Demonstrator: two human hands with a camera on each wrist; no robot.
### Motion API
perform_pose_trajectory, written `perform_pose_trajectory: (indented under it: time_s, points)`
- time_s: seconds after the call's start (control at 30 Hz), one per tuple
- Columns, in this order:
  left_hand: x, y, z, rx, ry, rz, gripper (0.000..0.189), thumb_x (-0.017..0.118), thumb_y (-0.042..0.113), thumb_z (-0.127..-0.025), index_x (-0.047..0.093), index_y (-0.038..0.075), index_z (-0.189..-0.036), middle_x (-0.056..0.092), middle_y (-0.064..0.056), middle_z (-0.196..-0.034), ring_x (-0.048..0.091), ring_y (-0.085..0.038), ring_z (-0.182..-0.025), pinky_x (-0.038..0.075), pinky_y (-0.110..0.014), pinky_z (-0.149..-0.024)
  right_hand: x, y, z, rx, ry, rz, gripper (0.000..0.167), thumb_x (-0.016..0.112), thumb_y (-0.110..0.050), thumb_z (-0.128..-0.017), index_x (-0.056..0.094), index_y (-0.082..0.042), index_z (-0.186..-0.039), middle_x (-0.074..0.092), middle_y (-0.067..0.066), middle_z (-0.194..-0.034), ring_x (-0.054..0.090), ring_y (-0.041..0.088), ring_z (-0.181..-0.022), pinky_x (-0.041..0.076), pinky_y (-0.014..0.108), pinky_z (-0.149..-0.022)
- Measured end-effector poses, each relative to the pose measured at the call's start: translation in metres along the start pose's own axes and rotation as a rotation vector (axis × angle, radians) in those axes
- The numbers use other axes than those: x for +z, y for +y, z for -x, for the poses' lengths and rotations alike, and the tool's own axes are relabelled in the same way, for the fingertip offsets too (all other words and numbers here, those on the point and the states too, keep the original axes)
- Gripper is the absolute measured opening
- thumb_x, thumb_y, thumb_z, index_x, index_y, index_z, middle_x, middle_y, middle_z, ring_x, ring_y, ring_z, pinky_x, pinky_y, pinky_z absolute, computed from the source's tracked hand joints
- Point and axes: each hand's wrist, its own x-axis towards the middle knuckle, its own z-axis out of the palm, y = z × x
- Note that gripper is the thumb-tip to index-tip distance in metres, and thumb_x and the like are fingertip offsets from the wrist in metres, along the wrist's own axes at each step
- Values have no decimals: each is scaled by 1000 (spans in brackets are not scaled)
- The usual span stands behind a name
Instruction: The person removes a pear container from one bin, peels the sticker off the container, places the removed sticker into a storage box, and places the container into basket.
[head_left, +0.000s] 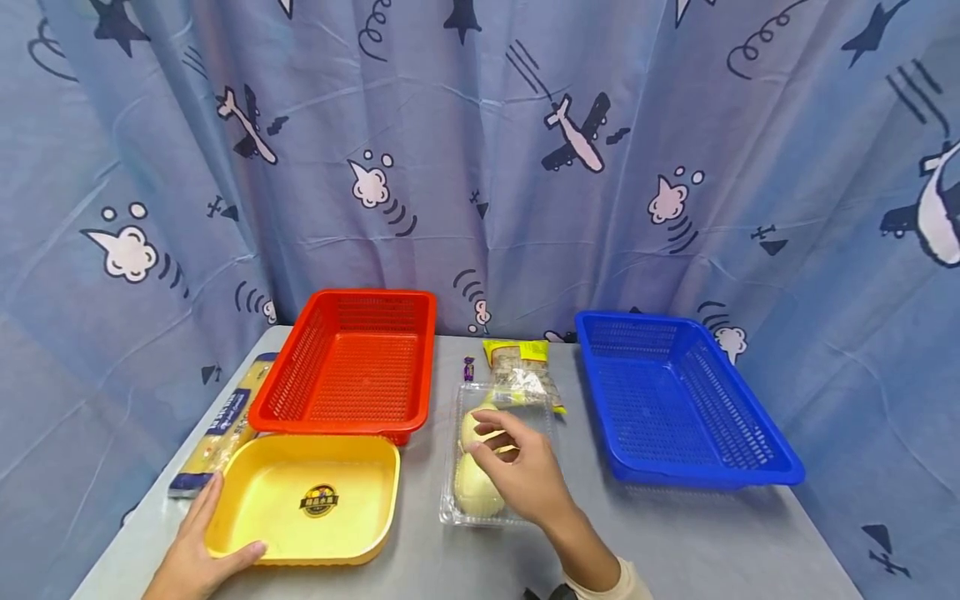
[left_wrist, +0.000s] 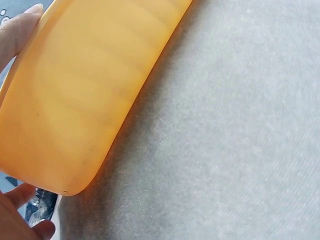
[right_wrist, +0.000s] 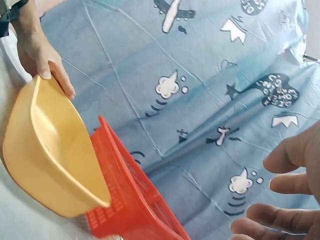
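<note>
My left hand (head_left: pixel 193 546) holds the near left corner of a yellow plastic basin (head_left: pixel 360 500), with the thumb on the front rim and fingers along the left side. The basin has a dark round label inside. My right hand (head_left: pixel 525 471) hovers over a clear plastic container (head_left: pixel 447 500) of pale yellow, rounded pieces that look like fruit (head_left: pixel 476 492). Its fingers are loosely bent, with nothing between them in the right wrist view. The hand hides part of the container.
Behind the basin stands a red basket (head_left: pixel 366 383); a long packet (head_left: pixel 232 412), seemingly noodles, lies left of it. A small purple-wrapped candy (head_left: pixel 468 368) and a yellow-topped clear bag (head_left: pixel 521 367) lie behind the container. At right sits a blue basket (head_left: pixel 675 417). A patterned curtain (head_left: pixel 480 167) hangs behind.
</note>
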Motion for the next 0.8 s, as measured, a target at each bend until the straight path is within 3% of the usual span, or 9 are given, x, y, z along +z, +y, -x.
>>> perform_pose_trajectory:
  time_s: [0.13, 0.27, 0.5, 0.8]
  points:
    - [0, 0, 1, 32, 16, -18, 117, 75, 40, -82, -13, 9, -152, -7, -31, -154, 8, -58, -132, 14, -77, -93, -10, 6, 1, -7, 48, -3, 32, 71, -4, -85, 68, -11, -116, 67, 4, -99, 65, 21, -84, 54, 34, -70]
    - [-1, 0, 0, -6, -4, -7, 118, 75, 41, -82, -15, 11, -152, -10, -31, -154, 7, -58, -132, 13, -77, -95, -19, 10, 2, -25, 75, 22, 32, 72, -3, -84, 68, -10, -115, 66, 5, -99, 65, 20, -85, 54, 34, -69]
    - [0, -1, 0, 5, 3, -8, 118, 76, 40, -81, -14, 10, -152, -9, -31, -154, 6, -58, -133, 13, -77, -95, -30, 21, 2, -48, 111, 58, 35, 74, -1, -83, 67, -8, -117, 64, 6, -105, 62, 21, -88, 53, 33, -69]
    - [-1, 1, -2, -53, -26, -6, 120, 76, 42, -81, -17, 12, -151, -13, -29, -154, 5, -56, -133, 12, -75, -97, -44, 34, 1, -93, 161, 152, 38, 75, -3, -83, 66, -10, -120, 64, 5, -101, 62, 20, -86, 53, 34, -69]
